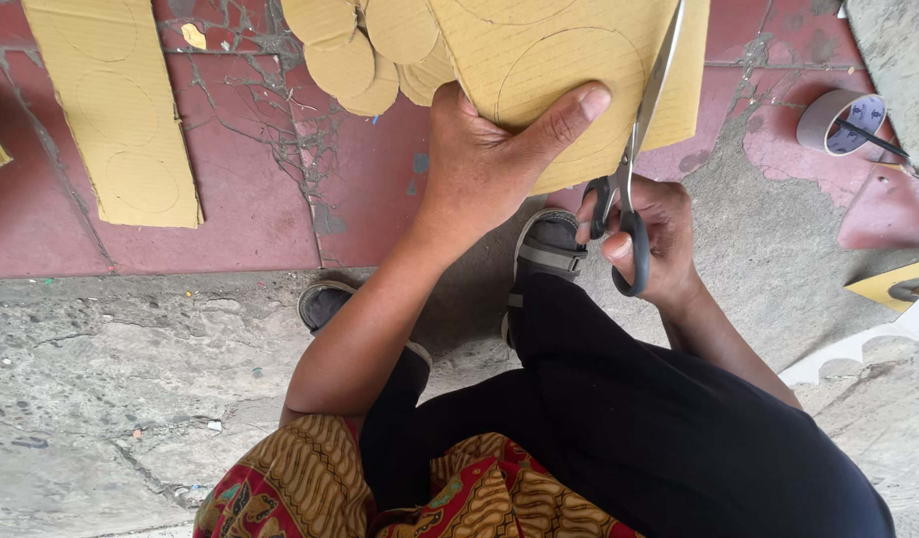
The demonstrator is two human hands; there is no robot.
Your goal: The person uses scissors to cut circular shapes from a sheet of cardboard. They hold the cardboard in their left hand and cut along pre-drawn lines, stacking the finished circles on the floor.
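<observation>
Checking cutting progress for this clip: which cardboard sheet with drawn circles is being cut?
The sheet at top centre, held by the left hand with the scissors in the right hand along its circle. The other strip lies untouched on the red floor, upper left.

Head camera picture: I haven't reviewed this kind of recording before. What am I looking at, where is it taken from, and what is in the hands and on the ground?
There is no machine here. The one picture comes from a camera worn on a person's head, looking down at their own two bare hands, their black-trousered legs and sandalled feet.

The left hand pinches a cardboard sheet with pencilled circles on it, thumb on top. The right hand has its fingers through the black handles of a pair of scissors, whose blades run up along the sheet.

On the red tiled floor lie a pile of cut cardboard discs and, to the left, a cardboard strip with traced circles. At the right edge is a tape roll. Nearer the person the ground is bare concrete.
</observation>
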